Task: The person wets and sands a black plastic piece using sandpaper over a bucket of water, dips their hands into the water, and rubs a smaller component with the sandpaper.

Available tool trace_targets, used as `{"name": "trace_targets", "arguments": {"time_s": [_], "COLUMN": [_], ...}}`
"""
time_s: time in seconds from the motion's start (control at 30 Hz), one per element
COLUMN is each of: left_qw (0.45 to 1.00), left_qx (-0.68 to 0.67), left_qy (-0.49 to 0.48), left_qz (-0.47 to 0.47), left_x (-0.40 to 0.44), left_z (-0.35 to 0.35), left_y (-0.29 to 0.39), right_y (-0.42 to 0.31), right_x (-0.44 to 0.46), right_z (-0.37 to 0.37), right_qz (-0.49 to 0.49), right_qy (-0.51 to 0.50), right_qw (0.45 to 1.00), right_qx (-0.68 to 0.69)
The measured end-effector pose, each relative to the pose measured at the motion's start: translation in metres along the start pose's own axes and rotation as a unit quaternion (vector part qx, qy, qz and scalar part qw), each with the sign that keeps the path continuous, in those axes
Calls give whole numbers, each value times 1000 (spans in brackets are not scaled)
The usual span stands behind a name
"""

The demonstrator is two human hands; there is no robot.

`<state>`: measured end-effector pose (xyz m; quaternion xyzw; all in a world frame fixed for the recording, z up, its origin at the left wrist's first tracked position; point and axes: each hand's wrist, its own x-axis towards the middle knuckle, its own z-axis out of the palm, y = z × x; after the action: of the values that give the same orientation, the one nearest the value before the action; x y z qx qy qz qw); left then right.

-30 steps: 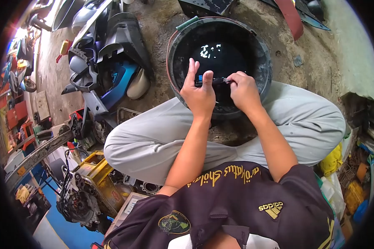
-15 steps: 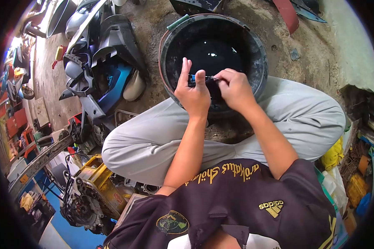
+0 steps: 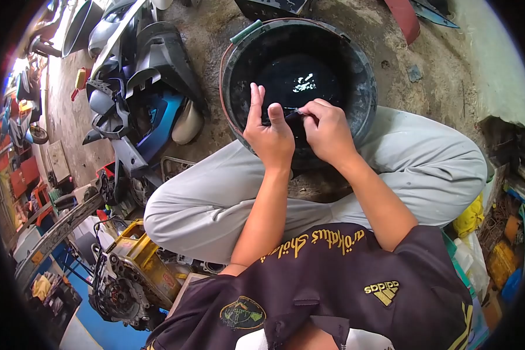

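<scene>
Here, left hand (image 3: 269,129) wide, right hand (image 3: 325,127) narrow on dark piece (image 3: 294,114) above scuffed round bucket (image 3: 361,87).

Bucket (image 3: 366,87): dark plastic look, scuffed matt rim, glossy dark liquid (image 3: 303,83) inside (bright glints on it). Floor (image 3: 216,52): rough, stained, concrete-like. Blue panel (image 3: 164,125): smooth, shiny plastic look. Engine part (image 3: 119,291): dull metal, grimy. Yellow crate (image 3: 137,239): scuffed plastic look. Trousers (image 3: 210,198): matt cloth, creased. Shirt (image 3: 332,280): dark cloth, shiny yellow lettering.
</scene>
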<state>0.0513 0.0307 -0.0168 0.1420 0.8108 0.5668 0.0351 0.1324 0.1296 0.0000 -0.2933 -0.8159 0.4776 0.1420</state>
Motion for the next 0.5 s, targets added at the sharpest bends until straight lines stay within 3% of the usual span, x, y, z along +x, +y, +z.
{"name": "trace_targets", "arguments": {"time_s": [0.23,0.37,0.5], "left_qw": [1000,1000,1000], "left_qx": [-2,2,14], "left_qy": [-6,-15,-13], "left_qz": [-6,3,1], "left_x": [0,-1,0], "left_z": [-1,-1,0], "left_y": [5,-2,2], "right_y": [18,8,28], "right_x": [-4,-5,-3], "right_z": [5,-4,3], "right_qz": [-21,-9,-13], "right_qy": [7,-28,0], "right_qw": [992,999,991], "right_qx": [-124,-43,-136]}}
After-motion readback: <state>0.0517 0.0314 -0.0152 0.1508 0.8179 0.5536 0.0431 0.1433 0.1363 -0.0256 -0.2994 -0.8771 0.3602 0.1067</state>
